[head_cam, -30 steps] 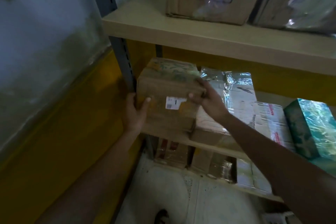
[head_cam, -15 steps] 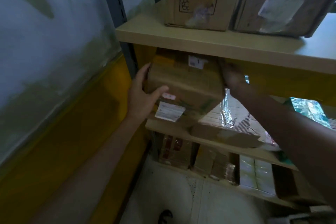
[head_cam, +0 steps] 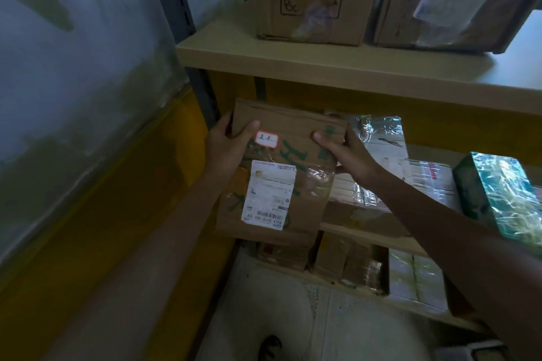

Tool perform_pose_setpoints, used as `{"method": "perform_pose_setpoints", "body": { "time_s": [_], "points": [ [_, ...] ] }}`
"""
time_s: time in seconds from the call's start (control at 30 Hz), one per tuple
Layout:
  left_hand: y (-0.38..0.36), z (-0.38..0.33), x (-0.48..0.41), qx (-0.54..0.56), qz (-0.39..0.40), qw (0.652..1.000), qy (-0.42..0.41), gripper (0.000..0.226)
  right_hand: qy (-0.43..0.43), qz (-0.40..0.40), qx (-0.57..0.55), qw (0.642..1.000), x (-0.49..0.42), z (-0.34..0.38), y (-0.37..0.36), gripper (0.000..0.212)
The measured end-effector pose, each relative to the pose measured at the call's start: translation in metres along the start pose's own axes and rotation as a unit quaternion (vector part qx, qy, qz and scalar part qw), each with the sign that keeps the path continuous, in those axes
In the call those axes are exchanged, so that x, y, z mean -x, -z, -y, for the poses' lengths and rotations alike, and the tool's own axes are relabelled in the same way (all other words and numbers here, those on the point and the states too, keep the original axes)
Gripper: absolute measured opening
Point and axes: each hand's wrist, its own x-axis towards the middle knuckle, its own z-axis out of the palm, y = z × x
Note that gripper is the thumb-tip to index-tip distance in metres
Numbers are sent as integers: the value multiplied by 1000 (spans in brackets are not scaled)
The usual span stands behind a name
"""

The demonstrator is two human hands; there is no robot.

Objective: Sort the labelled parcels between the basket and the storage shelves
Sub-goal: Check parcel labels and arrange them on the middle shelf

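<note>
Head view: labelled parcel (head_cam: 305, 155), two-handed

left hand (head_cam: 227, 151) and right hand (head_cam: 350, 157) both bare, bare forearms (head_cam: 181, 228) all the way to the picture's edge, short plain thumbnails (head_cam: 255, 124), dark shoe tip (head_cam: 269, 347) low down

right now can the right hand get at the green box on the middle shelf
Probably not yet: the right hand grips the cardboard parcel, shared with the left hand. The green box sits at the shelf front with nothing before it, so a freed hand could likely reach it.
</note>
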Motion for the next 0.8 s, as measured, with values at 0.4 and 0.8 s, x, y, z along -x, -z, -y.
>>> {"method": "perform_pose_setpoints", "body": {
  "time_s": [0.4, 0.8],
  "points": [
    [21, 50, 7, -165, 36, 985, -36, 65, -68, -80, -35, 994, -33, -5, -21, 73],
    [20, 88, 15, -533, 288, 788, -108, 101, 58, 5, 276, 959, -71, -29, -52, 76]
  ]
}}
